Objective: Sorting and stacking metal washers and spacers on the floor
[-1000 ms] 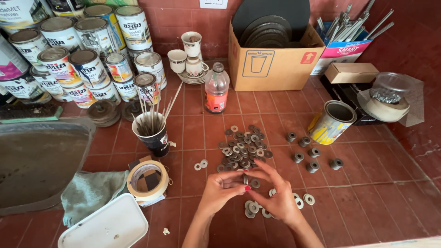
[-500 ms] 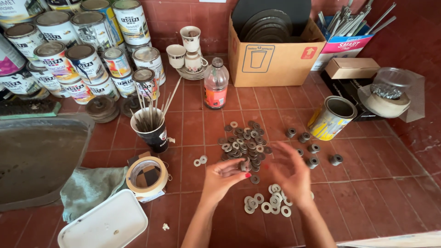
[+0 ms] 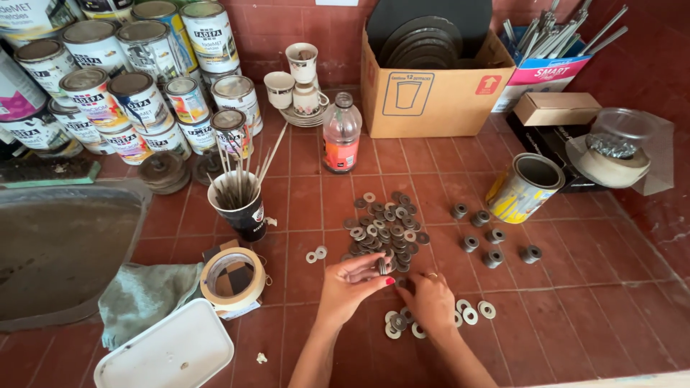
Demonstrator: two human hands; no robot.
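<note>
Lying just beyond both hands (image 3: 388, 291), the washer pile (image 3: 384, 230).

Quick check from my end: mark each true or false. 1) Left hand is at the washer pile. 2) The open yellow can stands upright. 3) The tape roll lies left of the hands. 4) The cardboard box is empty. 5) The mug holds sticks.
1) True: the left hand pinches washers at the near edge of the washer pile, with the right hand beside it.
2) False: the yellow can lies tilted on its side.
3) True: the tape roll lies left.
4) False: the cardboard box holds dark round discs.
5) True: the dark mug holds thin sticks.
</note>
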